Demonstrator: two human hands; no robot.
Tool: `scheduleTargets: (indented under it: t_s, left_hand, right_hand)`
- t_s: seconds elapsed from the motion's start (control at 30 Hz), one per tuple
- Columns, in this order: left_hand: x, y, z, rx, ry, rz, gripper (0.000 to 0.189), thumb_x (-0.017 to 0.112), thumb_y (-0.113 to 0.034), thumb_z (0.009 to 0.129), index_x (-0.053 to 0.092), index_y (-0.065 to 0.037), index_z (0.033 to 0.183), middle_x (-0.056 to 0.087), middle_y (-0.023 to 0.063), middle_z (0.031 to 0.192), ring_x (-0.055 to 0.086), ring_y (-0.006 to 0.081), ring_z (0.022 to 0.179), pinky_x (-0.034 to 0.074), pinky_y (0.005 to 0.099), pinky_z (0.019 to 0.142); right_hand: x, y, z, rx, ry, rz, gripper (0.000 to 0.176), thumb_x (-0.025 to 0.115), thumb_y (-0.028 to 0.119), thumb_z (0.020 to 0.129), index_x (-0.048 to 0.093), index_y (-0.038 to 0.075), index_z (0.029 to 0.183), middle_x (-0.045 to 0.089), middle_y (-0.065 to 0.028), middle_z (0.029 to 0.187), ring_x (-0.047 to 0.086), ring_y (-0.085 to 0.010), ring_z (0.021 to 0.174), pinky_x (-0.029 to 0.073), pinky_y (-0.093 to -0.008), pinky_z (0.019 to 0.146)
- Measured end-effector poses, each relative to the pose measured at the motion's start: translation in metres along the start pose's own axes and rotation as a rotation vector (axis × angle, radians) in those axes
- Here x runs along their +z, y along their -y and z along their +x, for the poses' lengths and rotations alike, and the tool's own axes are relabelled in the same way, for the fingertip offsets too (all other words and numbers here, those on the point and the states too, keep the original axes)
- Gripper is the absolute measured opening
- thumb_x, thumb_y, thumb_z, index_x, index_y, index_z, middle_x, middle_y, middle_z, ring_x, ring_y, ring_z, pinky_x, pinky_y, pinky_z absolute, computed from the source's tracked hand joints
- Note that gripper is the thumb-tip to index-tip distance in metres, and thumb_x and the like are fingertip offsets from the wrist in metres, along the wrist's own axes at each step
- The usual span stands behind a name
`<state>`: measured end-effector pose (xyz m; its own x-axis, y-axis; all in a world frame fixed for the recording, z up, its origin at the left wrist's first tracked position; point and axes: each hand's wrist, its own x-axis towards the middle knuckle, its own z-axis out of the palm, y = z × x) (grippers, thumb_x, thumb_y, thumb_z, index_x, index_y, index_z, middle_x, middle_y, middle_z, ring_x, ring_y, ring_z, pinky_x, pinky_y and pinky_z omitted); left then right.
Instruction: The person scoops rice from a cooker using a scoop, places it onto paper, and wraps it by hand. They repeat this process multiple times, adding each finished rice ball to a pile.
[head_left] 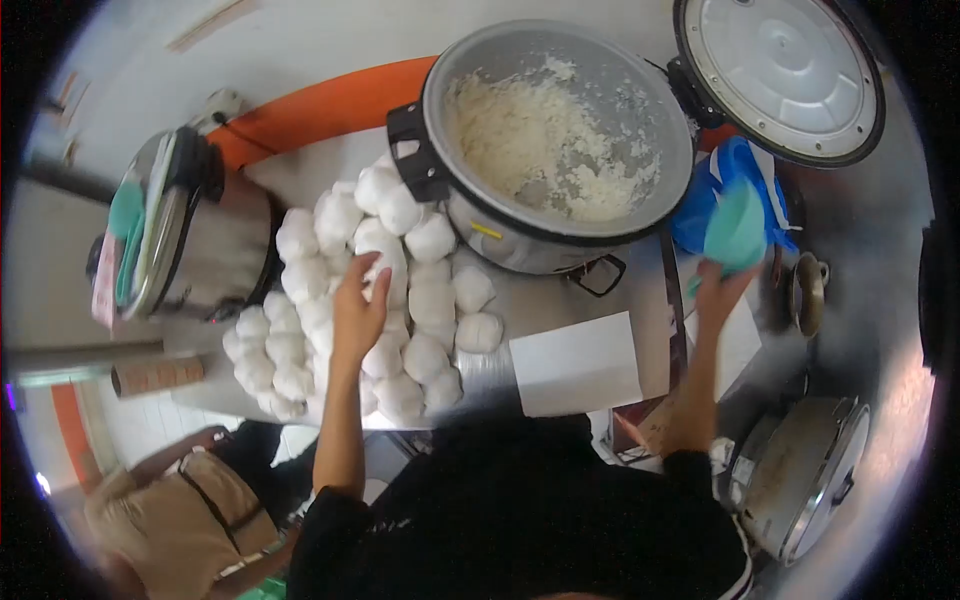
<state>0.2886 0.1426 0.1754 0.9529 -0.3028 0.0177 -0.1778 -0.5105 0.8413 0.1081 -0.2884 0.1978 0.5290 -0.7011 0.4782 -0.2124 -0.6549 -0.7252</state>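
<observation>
My left hand (360, 305) reaches over a large pile of white wrapped bundles (430, 240), its thumb and fingers apart and the fingertips right at one bundle. Off to the right, my right hand (722, 290) is closed round the handle of a teal scoop (738, 228), held up with its broad end on top and slightly smeared by motion. Between the hands stands a big open rice cooker (590, 243), partly filled with white cooked rice (520, 130). A stack of white paper sheets (577, 364) lies in front of it.
The cooker's round lid (790, 60) is swung back at the right. Blue plastic (700, 215) lies beside the cooker. Another cooker (215, 245) stands at left with utensils on its lid. A large pot (800, 475) is low right. A person in a tan top (185, 520) is low left.
</observation>
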Motion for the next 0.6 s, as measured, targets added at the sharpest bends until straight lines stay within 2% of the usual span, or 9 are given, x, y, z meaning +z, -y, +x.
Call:
scheduleTargets:
  t_s: [0.07,0.1,0.13,0.2,0.23,0.33,0.47,0.53,0.6]
  left_hand:
    - [-0.017,-0.049,0.033,0.177,-0.035,0.016,0.064,0.074,-0.019,0.078,0.043,0.003,0.129,0.053,0.0201,0.126,0.052,0.0306,0.118,0.041,0.0402,0.098]
    - [-0.016,-0.067,0.049,0.244,-0.021,0.019,0.081,0.079,-0.022,0.071,0.035,0.004,0.134,0.043,0.021,0.135,0.043,0.0316,0.125,0.036,0.041,0.102]
    - [-0.012,-0.082,0.063,0.307,-0.009,0.019,0.098,0.085,-0.026,0.064,0.028,0.005,0.138,0.033,0.022,0.144,0.035,0.0325,0.132,0.032,0.0418,0.106]
    - [0.009,-0.102,0.084,0.372,0.09,0.065,0.131,0.089,-0.036,0.051,0.008,-0.001,0.147,0.019,0.0217,0.15,0.025,0.0329,0.137,0.025,0.0451,0.11]
    - [0.023,-0.103,0.093,0.466,0.101,0.127,0.139,0.089,-0.042,0.046,0.003,0.001,0.146,0.013,0.0239,0.151,0.018,0.0348,0.14,0.02,0.0455,0.112]
    - [0.035,-0.104,0.104,0.376,0.079,0.174,0.14,0.088,-0.045,0.042,0.008,0.008,0.143,0.007,0.0326,0.149,0.012,0.0464,0.139,0.019,0.0467,0.112]
    - [0.038,-0.111,0.108,0.31,0.129,0.191,0.145,0.089,-0.043,0.036,0.005,0.003,0.146,-0.001,0.0327,0.149,0.009,0.047,0.139,0.018,0.0477,0.112]
    - [0.039,-0.11,0.108,0.293,0.131,0.171,0.145,0.088,-0.043,0.036,0.005,0.001,0.146,-0.003,0.032,0.149,0.007,0.0461,0.139,0.016,0.0491,0.112]
    - [0.039,-0.107,0.108,0.282,0.14,0.163,0.145,0.088,-0.044,0.037,0.005,0.001,0.147,-0.004,0.0318,0.15,0.006,0.0458,0.139,0.015,0.05,0.112]
  right_hand:
    - [0.001,0.077,0.072,-0.368,0.353,-0.017,0.044,0.054,0.008,0.085,0.043,-0.002,0.126,0.056,-0.0213,0.118,0.057,-0.0337,0.107,0.042,-0.0411,0.093]
    - [0.031,0.102,0.101,-0.457,0.478,-0.066,0.045,0.053,0.008,0.084,0.043,-0.001,0.127,0.057,-0.0228,0.114,0.058,-0.035,0.104,0.043,-0.0418,0.092]
    - [0.062,0.116,0.123,-0.357,0.723,-0.154,0.042,0.05,0.009,0.084,0.043,-0.001,0.124,0.061,-0.0233,0.104,0.062,-0.0362,0.095,0.047,-0.0432,0.085]
    - [0.145,0.111,0.159,-0.003,1.199,-0.507,0.044,0.058,0.014,0.078,0.047,-0.007,0.115,0.064,-0.0269,0.083,0.066,-0.0343,0.074,0.052,-0.0466,0.064]
    - [0.199,0.061,0.17,0.071,1.394,-0.602,0.045,0.053,0.005,0.075,0.043,-0.003,0.118,0.061,-0.0223,0.074,0.062,-0.0319,0.055,0.048,-0.0407,0.046]
    - [0.248,0.069,0.162,-0.033,1.576,-0.953,0.047,0.053,0.001,0.073,0.046,-0.007,0.119,0.06,-0.0212,0.073,0.061,-0.0294,0.054,0.047,-0.0403,0.045]
    - [0.272,0.072,0.139,0.131,1.836,-0.772,0.057,0.054,0.0,0.072,0.038,-0.012,0.126,0.061,-0.023,0.075,0.062,-0.0295,0.056,0.048,-0.0409,0.046]
    - [0.299,0.054,0.11,-0.18,2.096,-0.761,0.059,0.053,0.0,0.072,0.035,-0.013,0.126,0.061,-0.0238,0.076,0.062,-0.0296,0.057,0.048,-0.0415,0.048]
    - [0.303,0.049,0.084,-0.307,2.18,-0.735,0.053,0.052,0.001,0.072,0.038,-0.011,0.122,0.061,-0.0226,0.075,0.062,-0.0291,0.057,0.048,-0.0415,0.049]
